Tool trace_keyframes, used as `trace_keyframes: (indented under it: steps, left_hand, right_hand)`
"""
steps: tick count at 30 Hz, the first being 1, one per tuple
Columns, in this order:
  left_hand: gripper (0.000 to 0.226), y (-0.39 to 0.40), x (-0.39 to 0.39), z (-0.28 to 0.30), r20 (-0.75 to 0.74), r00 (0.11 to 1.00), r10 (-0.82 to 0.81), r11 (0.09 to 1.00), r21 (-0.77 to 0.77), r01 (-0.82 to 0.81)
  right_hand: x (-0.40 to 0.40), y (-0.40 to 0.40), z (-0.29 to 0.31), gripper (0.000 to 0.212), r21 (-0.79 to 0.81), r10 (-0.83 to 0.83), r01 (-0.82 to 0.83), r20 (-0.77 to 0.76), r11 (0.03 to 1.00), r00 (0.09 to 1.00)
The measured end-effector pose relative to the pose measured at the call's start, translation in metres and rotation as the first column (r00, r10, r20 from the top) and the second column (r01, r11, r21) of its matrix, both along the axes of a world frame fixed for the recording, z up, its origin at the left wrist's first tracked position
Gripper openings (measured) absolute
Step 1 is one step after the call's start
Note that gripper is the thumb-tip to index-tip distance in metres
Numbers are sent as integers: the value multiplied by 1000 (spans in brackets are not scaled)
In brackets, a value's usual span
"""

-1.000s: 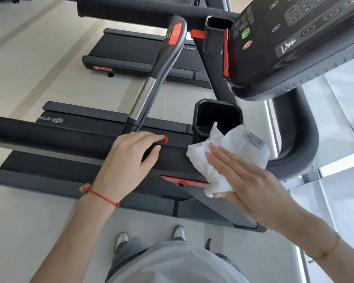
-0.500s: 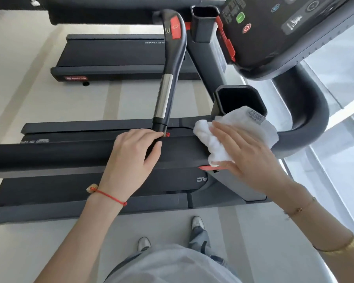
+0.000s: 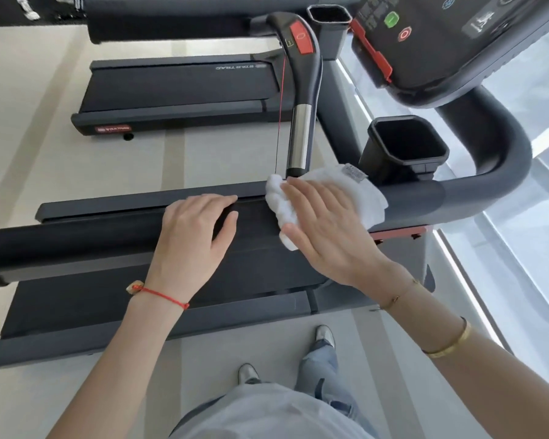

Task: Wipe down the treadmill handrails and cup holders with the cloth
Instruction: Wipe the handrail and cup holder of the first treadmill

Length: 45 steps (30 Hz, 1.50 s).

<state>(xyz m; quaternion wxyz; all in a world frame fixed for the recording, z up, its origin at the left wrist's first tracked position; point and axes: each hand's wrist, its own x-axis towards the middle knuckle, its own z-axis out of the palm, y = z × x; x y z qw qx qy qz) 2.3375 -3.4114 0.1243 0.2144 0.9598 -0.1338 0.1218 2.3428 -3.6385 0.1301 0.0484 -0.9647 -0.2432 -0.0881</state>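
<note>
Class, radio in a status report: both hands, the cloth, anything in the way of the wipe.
Right hand flat, pressing cloth on handrail. Left hand resting on the rail beside it, in the wipe path. Cup holder untouched just beyond.

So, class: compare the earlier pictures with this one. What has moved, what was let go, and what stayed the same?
The right hand slid the white cloth left along the handrail, away from the cup holder. The left hand let go of the red clip and now rests flat on the rail. The right hand stayed flat on the cloth.
</note>
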Motion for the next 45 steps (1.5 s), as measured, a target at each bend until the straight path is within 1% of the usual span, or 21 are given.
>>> trace_keyframes:
  steps: [2, 5, 9, 13, 18, 25, 31, 34, 38, 45]
  left_hand:
    - [26, 10, -2, 0, 6, 1000, 13, 1000, -3, -13]
    - [27, 21, -3, -1, 5, 1000, 29, 1000, 6, -29]
    - [28, 30, -3, -2, 1, 999, 47, 999, 14, -47]
    - [28, 37, -5, -3, 15, 996, 87, 996, 14, -88]
    - [23, 42, -12, -4, 81, 985, 153, 988, -8, -153]
    - [25, 57, -23, -5, 83, 963, 255, 967, -8, -256]
    - [25, 78, -25, -5, 82, 946, 313, 950, -17, -313]
    - [25, 95, -26, -7, 97, 937, 335, 942, -23, -335]
    - [25, 124, -31, -9, 106, 921, 374, 927, -44, -371]
    - [26, 207, -47, -8, 130, 899, 417, 908, -87, -409]
  right_hand:
    - [1, 5, 3, 61, 2, 21, -21, -20, 1000, 1000]
    - [8, -12, 9, 61, 25, 22, -22, -21, 999, 1000]
    - [17, -27, 5, 65, -37, -4, 7, 76, 999, 997]
    - [22, -16, -7, 71, -19, -22, 25, 147, 1000, 989]
    - [33, -4, -12, 68, 5, 32, -34, 233, 999, 972]
    - [35, 17, -19, 63, 58, 26, -50, 353, 997, 935]
    - [39, 52, -24, 62, 57, 53, -84, 411, 995, 910]
    - [41, 79, -23, 65, 40, 98, -124, 402, 991, 910]
    - [40, 124, -18, 72, 25, 131, -148, 339, 989, 932]
    - [35, 227, -13, 73, 20, 192, -206, 288, 978, 938]
